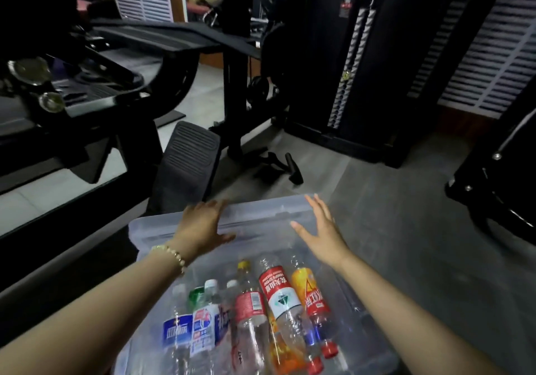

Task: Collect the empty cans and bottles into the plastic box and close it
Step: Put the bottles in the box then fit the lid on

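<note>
A clear plastic box (352, 306) lies on the floor right below me. Several empty bottles lie side by side in it, among them a red-labelled bottle (280, 293), an orange bottle (311, 293) and a blue-labelled bottle (177, 331). The translucent lid (261, 215) lies across the box's far end. My left hand (203, 226), with a bead bracelet at the wrist, rests flat on the lid's left part, thumb along its near edge. My right hand (322, 229) has its fingers spread over the lid's right part; whether it touches is unclear.
Black gym machines surround the spot: a treadmill (87, 90) at the left with a ribbed footplate (188, 154) just beyond the box, a weight-stack tower (348, 70) ahead, and another black frame (493, 189) at the right. A black handle (293, 168) lies on the grey floor.
</note>
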### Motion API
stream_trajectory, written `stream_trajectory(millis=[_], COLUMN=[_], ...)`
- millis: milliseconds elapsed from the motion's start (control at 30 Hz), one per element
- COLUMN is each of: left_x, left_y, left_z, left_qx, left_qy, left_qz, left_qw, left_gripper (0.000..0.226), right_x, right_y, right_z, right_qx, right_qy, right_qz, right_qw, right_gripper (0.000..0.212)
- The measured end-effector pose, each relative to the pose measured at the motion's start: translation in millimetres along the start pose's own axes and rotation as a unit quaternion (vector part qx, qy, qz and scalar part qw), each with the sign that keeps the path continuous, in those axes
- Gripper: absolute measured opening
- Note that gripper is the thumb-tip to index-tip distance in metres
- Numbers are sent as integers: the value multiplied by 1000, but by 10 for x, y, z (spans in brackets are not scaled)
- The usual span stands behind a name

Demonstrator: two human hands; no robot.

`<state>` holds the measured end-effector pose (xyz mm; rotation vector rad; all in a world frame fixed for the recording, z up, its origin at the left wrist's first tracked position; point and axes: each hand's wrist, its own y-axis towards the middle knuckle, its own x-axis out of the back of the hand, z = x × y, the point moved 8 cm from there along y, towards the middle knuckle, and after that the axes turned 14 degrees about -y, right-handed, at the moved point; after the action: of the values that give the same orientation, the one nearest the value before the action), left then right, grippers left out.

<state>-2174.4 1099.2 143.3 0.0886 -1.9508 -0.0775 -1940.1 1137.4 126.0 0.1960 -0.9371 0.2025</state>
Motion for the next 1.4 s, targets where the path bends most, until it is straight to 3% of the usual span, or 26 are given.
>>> stream_trajectory(millis=[67, 167, 400, 533, 633, 733, 833, 900, 1000, 1067, 1233, 1400], left_x=[-7, 156, 1268, 1982, 2425, 2654, 2488, 2170, 1529, 1072, 76, -293], left_y=[69, 104, 119, 99, 143, 159, 127, 80, -57, -228, -866, -1223], left_z=[48, -3, -424, -819, -1053, -1053, -935, -732, -290, -10, 531, 659], left_qx=[11, -10, -132, -199, -196, -151, -128, -108, -42, 13, 101, 155], left_qy=[31, 3, -60, 12, 51, -12, -143, -174, -164, -153, -109, -81], left_qz=[22, -6, -93, -133, -138, -107, -45, -25, -36, -43, -14, -14], left_qw=[999, 1000, 985, 971, 970, 983, 980, 978, 985, 987, 989, 985], left_gripper=[62, 42, 53, 59, 61, 59, 48, 41, 42, 48, 95, 92], right_x=[-72, -32, 445, 952, 1314, 1571, 1700, 1541, 1035, 700, 337, 123], right_y=[3, -50, -80, 65, 164, 144, 19, -101, -291, -416, -620, -598], right_z=[-47, -98, -43, 204, 342, 356, 292, 223, 14, -189, -524, -635], right_qx=[-18, -23, -40, -49, -46, -57, -41, -42, -67, -99, -150, -171], right_qy=[3, 12, 112, 142, 186, 170, 112, 81, 22, -18, -111, -137], right_qz=[20, 12, -36, -87, -124, -156, -201, -180, -117, -84, -75, -24], right_qw=[1000, 1000, 992, 985, 974, 971, 972, 979, 991, 991, 980, 975], right_gripper=[75, 80, 94, 86, 85, 83, 60, 55, 64, 55, 34, 28])
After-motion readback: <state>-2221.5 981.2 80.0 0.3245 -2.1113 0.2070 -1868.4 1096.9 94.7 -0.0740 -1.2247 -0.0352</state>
